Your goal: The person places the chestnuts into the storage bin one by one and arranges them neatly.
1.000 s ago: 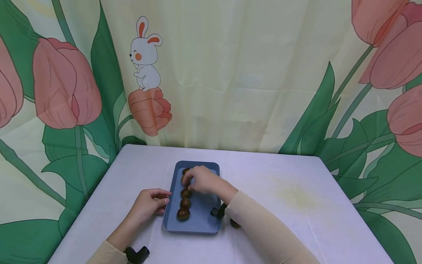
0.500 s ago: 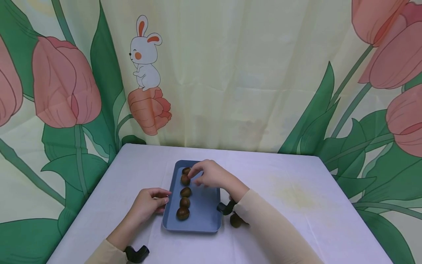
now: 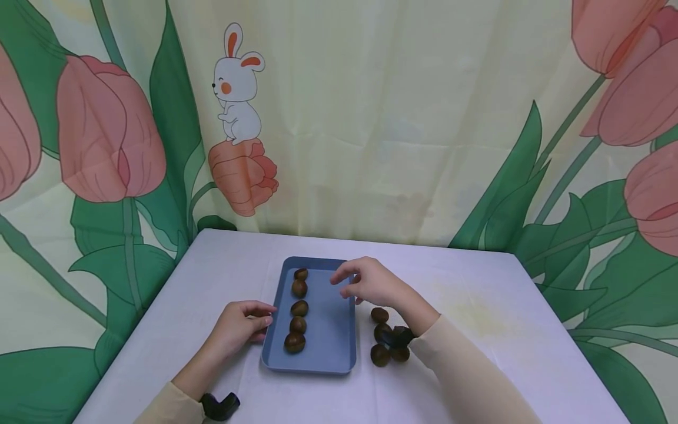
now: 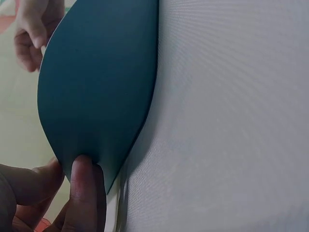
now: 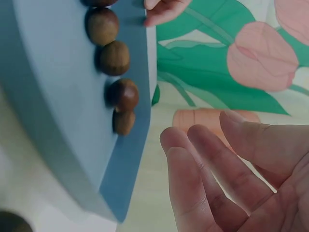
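Five-odd brown chestnuts, several in all, form a row along the left part of a blue tray. A small gap splits the row in the head view. My left hand touches the tray's left wall from outside; its fingertips rest on the wall and rim in the left wrist view. Above the tray's right rim is my right hand, fingers loosely bent and apart. Nothing lies between its thumb and fingers in the right wrist view. A bit of brown shows behind those fingers in the head view.
Several more chestnuts lie on the white tablecloth right of the tray, partly covered by the black wrist camera. A curtain printed with tulips and a rabbit hangs behind the table.
My right hand has let go of a chestnut near the far end of the row and moved right to the tray's rim. The loose chestnuts have come into view. My left hand stays put.
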Demonstrator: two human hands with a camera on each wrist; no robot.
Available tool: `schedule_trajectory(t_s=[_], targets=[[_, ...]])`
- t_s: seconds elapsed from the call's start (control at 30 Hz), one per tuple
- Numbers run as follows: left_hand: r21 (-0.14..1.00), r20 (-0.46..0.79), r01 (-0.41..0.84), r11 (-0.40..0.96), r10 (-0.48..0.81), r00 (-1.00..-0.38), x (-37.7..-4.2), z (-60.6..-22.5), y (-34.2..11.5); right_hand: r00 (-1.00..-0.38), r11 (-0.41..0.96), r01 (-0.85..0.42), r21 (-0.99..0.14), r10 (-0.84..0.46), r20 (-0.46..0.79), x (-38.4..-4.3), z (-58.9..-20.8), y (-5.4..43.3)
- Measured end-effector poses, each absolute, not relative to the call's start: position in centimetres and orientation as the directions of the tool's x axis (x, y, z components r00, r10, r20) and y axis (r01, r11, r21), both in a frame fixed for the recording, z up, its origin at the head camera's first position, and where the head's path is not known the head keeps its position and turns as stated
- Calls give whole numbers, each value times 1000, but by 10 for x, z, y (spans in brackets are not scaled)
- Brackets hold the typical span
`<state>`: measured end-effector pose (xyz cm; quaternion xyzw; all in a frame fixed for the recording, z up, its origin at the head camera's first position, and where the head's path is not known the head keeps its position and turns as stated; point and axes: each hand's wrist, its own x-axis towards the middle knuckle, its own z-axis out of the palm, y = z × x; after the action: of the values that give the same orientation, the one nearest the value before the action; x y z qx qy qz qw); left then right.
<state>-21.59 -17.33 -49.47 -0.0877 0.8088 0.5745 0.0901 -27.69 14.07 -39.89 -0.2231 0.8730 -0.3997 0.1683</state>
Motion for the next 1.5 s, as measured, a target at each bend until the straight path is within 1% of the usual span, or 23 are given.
schedule_trajectory(t_s=[0.37,0.6,0.73,1.1,1.3,1.5], targets=[[909,-247,-246,336,-39,-968,-215,-494,-172,-859,597,-224,-771,-495,-133,-267,-413,190],[910,-228,-228,346,-42,-973,-217,-496,-172,-858,591,-217,-777,-495,-137,-262,-427,214],[912,-229,-229,341,-41,-972,-217,-496,-172,-869,614,-213,-760,-475,-140,-261,-434,224],[914,-243,-244,325,-45,-969,-216,-494,-172,-896,682,-208,-701,-421,-143,-263,-451,239],[914,-240,-242,325,-47,-970,-216,-495,-172,-890,675,-172,-717,-418,-180,-265,-467,242],[918,-234,-234,321,-40,-971,-216,-496,-173,-892,690,-179,-702,-414,-180,-267,-476,241]])
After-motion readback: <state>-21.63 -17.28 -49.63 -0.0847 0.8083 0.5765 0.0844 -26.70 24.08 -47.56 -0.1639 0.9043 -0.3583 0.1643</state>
